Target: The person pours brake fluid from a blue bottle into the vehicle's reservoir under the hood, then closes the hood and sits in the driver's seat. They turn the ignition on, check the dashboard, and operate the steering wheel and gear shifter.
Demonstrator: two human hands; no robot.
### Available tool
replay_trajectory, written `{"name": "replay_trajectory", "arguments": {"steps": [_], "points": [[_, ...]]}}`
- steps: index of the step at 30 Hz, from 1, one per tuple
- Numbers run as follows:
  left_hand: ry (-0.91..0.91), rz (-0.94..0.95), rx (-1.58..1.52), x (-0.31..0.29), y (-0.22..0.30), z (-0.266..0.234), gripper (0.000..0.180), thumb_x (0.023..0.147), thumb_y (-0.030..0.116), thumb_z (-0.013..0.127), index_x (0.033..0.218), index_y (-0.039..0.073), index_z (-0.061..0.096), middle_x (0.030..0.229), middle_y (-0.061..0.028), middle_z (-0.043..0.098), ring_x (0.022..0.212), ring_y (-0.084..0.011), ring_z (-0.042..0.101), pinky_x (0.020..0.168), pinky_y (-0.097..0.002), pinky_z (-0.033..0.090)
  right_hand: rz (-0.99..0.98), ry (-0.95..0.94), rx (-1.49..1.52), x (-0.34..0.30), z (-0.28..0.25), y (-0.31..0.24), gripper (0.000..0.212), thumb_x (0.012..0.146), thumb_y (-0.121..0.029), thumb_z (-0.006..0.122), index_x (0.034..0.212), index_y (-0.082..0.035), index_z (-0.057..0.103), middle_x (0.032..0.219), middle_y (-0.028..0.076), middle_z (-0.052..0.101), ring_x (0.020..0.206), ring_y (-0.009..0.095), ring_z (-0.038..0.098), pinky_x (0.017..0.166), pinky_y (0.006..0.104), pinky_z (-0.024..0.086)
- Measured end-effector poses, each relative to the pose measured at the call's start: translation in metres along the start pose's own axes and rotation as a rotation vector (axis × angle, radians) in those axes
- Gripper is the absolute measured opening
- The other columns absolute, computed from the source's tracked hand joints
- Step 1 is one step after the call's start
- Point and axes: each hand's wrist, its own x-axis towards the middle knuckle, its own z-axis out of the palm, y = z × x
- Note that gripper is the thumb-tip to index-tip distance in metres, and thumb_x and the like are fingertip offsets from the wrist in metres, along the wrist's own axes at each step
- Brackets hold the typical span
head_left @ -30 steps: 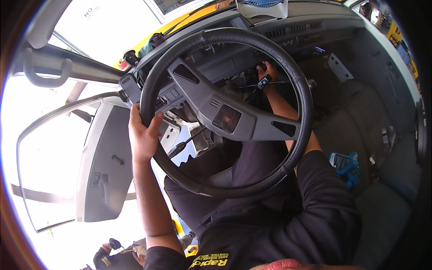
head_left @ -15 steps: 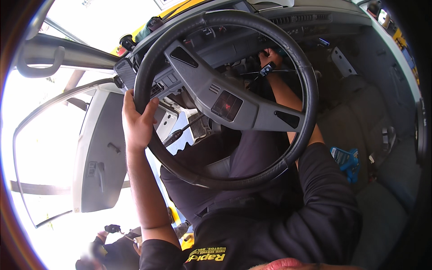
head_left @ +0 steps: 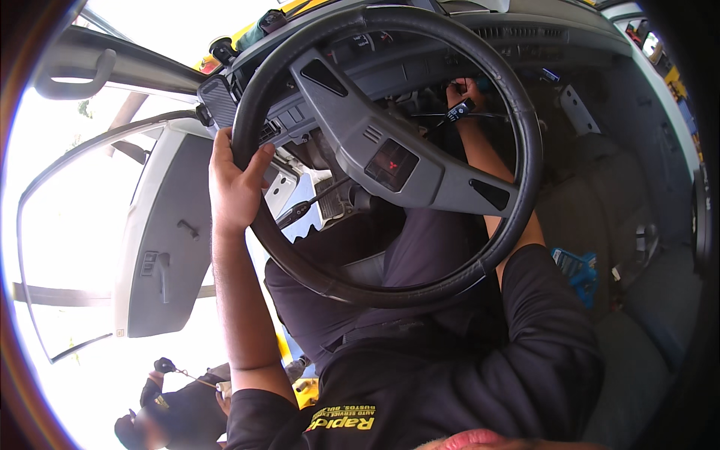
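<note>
My left hand [head_left: 236, 180] is wrapped round the left side of the black rim of a large steering wheel [head_left: 427, 176] with a grey two-spoke centre. My right arm passes behind the wheel's right side. There my right hand [head_left: 466, 91] is at the lower middle of the dashboard [head_left: 409, 73], its fingers curled together. Whatever they grip is too small and shaded to make out. A dark watch-like band [head_left: 460, 112] circles that wrist. Beneath the wheel, a lever with a black grip [head_left: 293, 215] slants upward near the pedals.
At my left the grey vehicle door [head_left: 166, 232] stands open. A phone-shaped device [head_left: 217, 102] is mounted by the windscreen pillar. On the right seat lies a blue package [head_left: 576, 274] beside a belt buckle [head_left: 628, 270]. Outside, a person in dark clothes [head_left: 184, 409] holds a thin rod.
The wheel and dashboard sit slightly higher and farther right in the picture. Both hands keep their places, left on the rim and right at the dashboard. The person outside has shifted a little.
</note>
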Motion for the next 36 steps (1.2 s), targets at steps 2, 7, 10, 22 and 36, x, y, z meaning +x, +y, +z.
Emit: {"name": "replay_trajectory", "arguments": {"steps": [2,7,10,22,36], "points": [[0.002,0.017,0.013,0.0,0.0,-0.001,0.041,0.096,0.022,0.082,0.121,-0.002,0.061,0.083,-0.0074,0.067,0.063,-0.013,0.065,0.058,-0.0305,0.054,0.078,-0.088,-0.009,-0.002,-0.004,0.006,0.034,0.094,-0.024,0.084,0.121,-0.005,0.076,0.095,0.006,0.077,0.081,0.018,0.074,0.08,0.0355,0.06],[0.006,0.0,0.017,-0.001,0.0,-0.001,0.04,0.096,0.022,0.082,0.12,-0.002,0.061,0.079,-0.0062,0.067,0.062,-0.013,0.065,0.059,-0.0317,0.053,0.019,-0.324,0.288,0.002,-0.015,0.025,0.03,0.102,-0.018,0.075,0.128,-0.002,0.074,0.096,0.007,0.076,0.083,0.015,0.072,0.082,0.0323,0.06],[0.007,0.005,0.024,-0.002,0.001,-0.001,0.04,0.096,0.022,0.082,0.119,-0.002,0.061,0.079,-0.0063,0.067,0.062,-0.0132,0.065,0.059,-0.0319,0.053,0.105,-0.429,0.22,0.008,-0.015,0.028,0.036,0.103,-0.017,0.073,0.136,-0.001,0.073,0.099,0.009,0.078,0.087,0.015,0.074,0.085,0.0325,0.06],[0.015,0.001,-0.003,-0.004,-0.002,-0.001,0.039,0.097,0.021,0.082,0.12,-0.001,0.06,0.079,-0.0065,0.067,0.061,-0.0131,0.064,0.059,-0.0321,0.053,0.044,-0.423,0.275,0.019,-0.046,0.018,0.036,0.105,-0.007,0.072,0.138,-0.003,0.06,0.103,0.008,0.074,0.096,0.016,0.072,0.089,0.0319,0.057],[-0.005,-0.006,-0.046,-0.003,-0.009,-0.003,0.04,0.098,0.02,0.082,0.124,-0.001,0.059,0.084,-0.0065,0.066,0.061,-0.0125,0.063,0.058,-0.0308,0.053,0.313,-0.484,0.555,0.047,-0.201,-0.019,0.03,0.1,-0.009,0.08,0.129,-0.004,0.071,0.104,0.008,0.076,0.091,0.015,0.074,0.084,0.0289,0.06]]}}
